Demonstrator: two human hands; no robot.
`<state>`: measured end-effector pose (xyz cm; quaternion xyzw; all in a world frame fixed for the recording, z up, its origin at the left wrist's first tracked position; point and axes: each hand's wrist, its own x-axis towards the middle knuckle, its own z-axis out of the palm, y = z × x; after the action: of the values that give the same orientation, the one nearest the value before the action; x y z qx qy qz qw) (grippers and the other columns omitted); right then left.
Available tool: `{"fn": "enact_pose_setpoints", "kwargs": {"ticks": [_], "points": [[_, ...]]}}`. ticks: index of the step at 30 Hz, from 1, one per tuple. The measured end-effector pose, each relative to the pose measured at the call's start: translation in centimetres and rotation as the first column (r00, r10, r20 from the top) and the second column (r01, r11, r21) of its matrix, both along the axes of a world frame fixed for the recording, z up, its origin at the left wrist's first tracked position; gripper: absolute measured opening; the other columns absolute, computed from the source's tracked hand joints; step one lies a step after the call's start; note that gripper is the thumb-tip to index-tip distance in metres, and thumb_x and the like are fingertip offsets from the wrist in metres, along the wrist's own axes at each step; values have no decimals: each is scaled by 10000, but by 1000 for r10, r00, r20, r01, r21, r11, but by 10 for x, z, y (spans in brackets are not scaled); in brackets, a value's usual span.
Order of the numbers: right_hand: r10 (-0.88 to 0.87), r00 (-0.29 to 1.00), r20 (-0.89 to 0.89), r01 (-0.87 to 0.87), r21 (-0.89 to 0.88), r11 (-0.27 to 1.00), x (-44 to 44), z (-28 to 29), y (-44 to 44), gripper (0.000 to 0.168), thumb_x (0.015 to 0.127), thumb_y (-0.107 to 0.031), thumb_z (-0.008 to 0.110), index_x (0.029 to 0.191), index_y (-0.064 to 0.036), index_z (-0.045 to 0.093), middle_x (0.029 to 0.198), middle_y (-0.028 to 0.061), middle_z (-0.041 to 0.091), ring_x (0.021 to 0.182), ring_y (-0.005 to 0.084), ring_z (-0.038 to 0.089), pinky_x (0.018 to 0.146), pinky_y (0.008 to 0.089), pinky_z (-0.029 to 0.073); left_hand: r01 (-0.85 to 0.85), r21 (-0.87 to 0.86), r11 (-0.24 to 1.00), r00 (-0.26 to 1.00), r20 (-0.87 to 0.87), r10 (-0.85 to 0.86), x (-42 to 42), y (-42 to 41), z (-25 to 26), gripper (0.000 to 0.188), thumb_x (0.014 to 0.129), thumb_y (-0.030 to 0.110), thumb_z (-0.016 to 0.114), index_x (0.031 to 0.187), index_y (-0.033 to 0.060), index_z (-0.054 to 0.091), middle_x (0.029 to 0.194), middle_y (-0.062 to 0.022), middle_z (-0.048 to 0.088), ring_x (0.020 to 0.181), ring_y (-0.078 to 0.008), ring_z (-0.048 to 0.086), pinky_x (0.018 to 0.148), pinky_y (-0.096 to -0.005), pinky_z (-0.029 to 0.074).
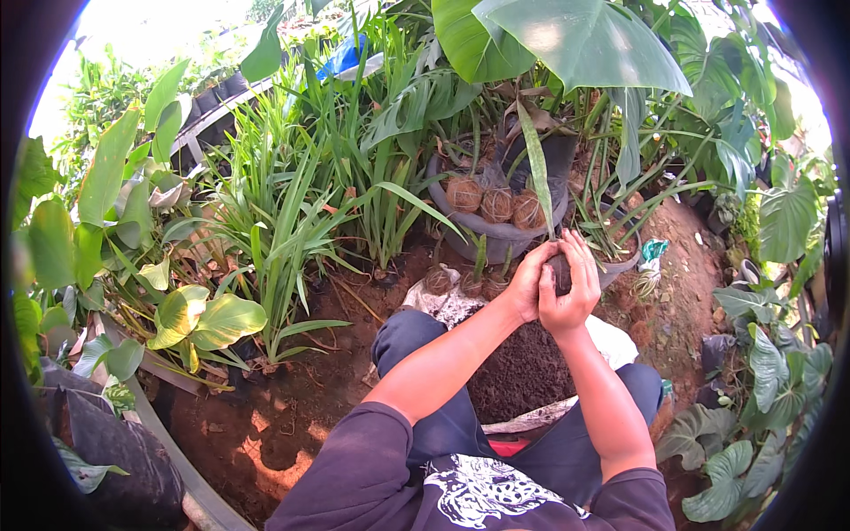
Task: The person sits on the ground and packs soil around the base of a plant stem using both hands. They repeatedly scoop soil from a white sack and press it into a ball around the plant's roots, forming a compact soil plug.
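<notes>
Both of my hands are cupped around a dark ball of soil (560, 273), from which a long upright mottled leaf (536, 162) rises. My left hand (528, 282) presses on its left side, and my right hand (572, 285) wraps its right side. Below them, dark potting soil (521, 372) lies in an open white sack (614, 342) between my knees. Just beyond my hands stands a grey plastic basin (491, 245) holding several fibre-wrapped root balls (497, 204) tied with string. More wrapped balls with short green shoots (480, 259) sit on the ground in front of the basin.
Strappy-leaved plants (292, 232) crowd the left, and a large broad leaf (584, 46) overhangs the basin. A second grey pot (621, 265) stands to the right, near a bundle of string with green plastic (651, 259). Black plant bags (119, 451) lie at lower left.
</notes>
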<state>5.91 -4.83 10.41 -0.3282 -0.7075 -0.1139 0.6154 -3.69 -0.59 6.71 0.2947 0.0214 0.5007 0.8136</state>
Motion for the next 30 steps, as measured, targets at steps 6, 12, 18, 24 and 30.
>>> {"fn": "enact_pose_setpoints", "kwargs": {"ticks": [6, 12, 18, 24, 30], "points": [[22, 1000, -11, -22, -19, 1000, 4, 9, 1, 476, 813, -161, 693, 1237, 51, 640, 1303, 232, 664, 1281, 433, 597, 1110, 519, 437, -210, -73, 975, 972, -124, 200, 2, -9, 14, 368, 1084, 343, 467, 1354, 114, 567, 1261, -32, 648, 1110, -135, 658, 971, -316, 552], [6, 1000, 7, -6, -22, 1000, -10, 19, 3, 481, 820, -167, 690, 1251, 35, 621, 1335, 218, 652, 1326, 406, 573, 1151, 518, 380, -76, -60, 995, 995, 64, 80, -17, -17, 33, 291, 1053, 306, 525, 1237, 118, 651, 1161, -22, 697, 1068, -136, 669, 949, -321, 544], [142, 986, -87, -146, -46, 988, -31, -3, 11, 482, 834, -206, 692, 1248, 27, 612, 1338, 232, 647, 1332, 410, 570, 1179, 537, 323, -216, -55, 975, 966, -154, 206, -43, -17, 19, 291, 1050, 308, 503, 1220, 106, 627, 1127, -32, 685, 1041, -144, 665, 941, -335, 544], [120, 990, 71, -116, -60, 991, -46, 15, -2, 594, 863, -328, 706, 1328, 4, 544, 1441, 235, 567, 1389, 406, 509, 1180, 534, 286, -388, -5, 922, 911, -155, 383, -69, -21, 16, 326, 1067, 324, 455, 1211, 96, 638, 1218, -45, 670, 1124, -164, 648, 983, -358, 529], [171, 983, 69, -173, 27, 985, -59, 1, 8, 583, 836, -332, 715, 1303, -23, 551, 1449, 228, 566, 1397, 403, 503, 1194, 550, 231, -295, -45, 954, 953, -81, 291, -77, -18, 12, 286, 1058, 287, 476, 1182, 97, 650, 1174, -52, 692, 1078, -177, 673, 944, -364, 552]]}}
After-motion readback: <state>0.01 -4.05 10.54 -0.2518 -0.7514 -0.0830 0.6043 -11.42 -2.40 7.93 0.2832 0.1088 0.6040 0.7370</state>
